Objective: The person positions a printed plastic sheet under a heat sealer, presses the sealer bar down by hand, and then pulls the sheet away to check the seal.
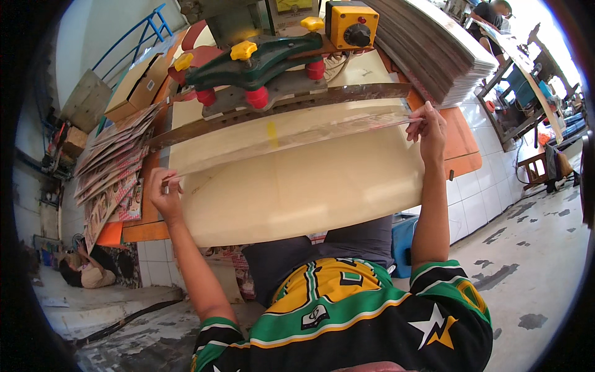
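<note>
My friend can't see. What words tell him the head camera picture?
A person's left hand and right hand hold the two ends of a clear plastic sheet under a machine's long metal bar, above a cream worktop. Stacked printed sheets lie left.

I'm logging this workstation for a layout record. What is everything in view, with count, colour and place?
Flat sheet: one, cream, lying across the bench under the press bar, held at both ends.
Press bar: one, dark metal, across the sheet's far edge.
Machine head: one, green with yellow knobs and red feet, behind the bar.
Control box: one, yellow with a black knob, top centre.
Stack of sheets: one tall pile, grey-edged, upper right.
Fanned printed sheets: several, reddish print, on the left.
Cardboard box: one, brown, upper left.
Bench top: orange, on white tiling.
Another person: seated low at far left.
Left hand: pinching the sheet's left end.
Right hand: pinching the sheet's right end.
</note>
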The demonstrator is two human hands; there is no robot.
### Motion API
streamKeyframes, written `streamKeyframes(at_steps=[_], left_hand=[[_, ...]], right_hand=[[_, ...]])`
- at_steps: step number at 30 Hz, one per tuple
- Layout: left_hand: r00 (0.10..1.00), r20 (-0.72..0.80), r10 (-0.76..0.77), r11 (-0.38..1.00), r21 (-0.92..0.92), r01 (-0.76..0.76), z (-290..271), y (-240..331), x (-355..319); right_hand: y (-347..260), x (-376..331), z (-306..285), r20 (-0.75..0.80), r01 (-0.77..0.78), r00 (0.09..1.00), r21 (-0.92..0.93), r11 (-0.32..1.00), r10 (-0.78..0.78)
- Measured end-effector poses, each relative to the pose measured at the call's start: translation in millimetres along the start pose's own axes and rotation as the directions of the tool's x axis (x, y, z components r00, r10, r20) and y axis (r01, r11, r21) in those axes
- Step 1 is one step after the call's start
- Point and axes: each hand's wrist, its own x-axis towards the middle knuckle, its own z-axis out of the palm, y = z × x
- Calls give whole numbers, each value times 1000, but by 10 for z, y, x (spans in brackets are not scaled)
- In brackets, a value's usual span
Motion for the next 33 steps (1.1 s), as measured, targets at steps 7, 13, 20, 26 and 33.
streamKeyframes(at_steps=[7, 13, 20, 26, 33], left_hand=[[922, 117, -368, 783, -496, 376, 85, 152, 58], [885, 226, -407, 879, -167, 447, -161, -68, 1], [961, 147, -235, 956, -146, 256, 0, 176, 72], [992, 58, -112, 978, -171, 121, -37, 78, 55], [994, -107, -18, 988, -155, 1, 104, 230, 80]], right_hand=[[45, 13, -39, -78, -114, 991, -8, 993, 113], [28, 19, -4, 46, -314, 948, -51, 948, 316], [-207, -55, 77, 143, -343, 935, 121, 932, 326], [-75, -60, -197, 403, -467, 848, 258, 846, 345], [-51, -81, -148, 331, -418, 885, 260, 870, 327]])
